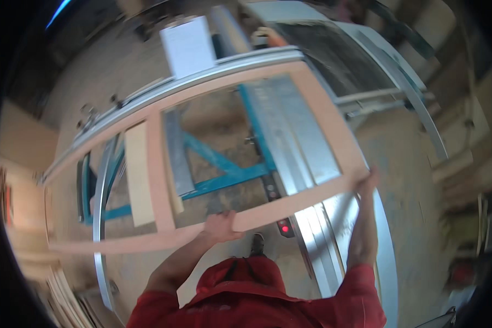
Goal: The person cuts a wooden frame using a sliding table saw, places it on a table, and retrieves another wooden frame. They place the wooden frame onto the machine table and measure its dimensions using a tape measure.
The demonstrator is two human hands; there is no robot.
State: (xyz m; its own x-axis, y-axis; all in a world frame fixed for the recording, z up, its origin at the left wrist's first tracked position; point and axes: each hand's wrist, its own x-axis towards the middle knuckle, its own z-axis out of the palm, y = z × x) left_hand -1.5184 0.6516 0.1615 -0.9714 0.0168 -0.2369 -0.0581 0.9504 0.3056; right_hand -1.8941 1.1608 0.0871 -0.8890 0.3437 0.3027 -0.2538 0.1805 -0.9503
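A large pinkish wooden frame (279, 212) with a crossbar (157, 169) lies over the metal sliding table of a panel saw. Its far rail runs along a silvery fence (202, 74). My left hand (221, 226) is closed round the near rail, left of the frame's middle. At the near right corner my right hand (367, 183) grips the frame, its fingers partly hidden and slightly blurred. Under the frame, left of the crossbar, shows a pale wooden strip (140, 175).
Teal braces (227, 180) of the machine show through the frame's openings. A red light (285, 228) glows below the near rail. White paper (189, 46) stands behind the fence. A dark panel (333, 57) lies at the far right; boards (65, 295) lean at the lower left.
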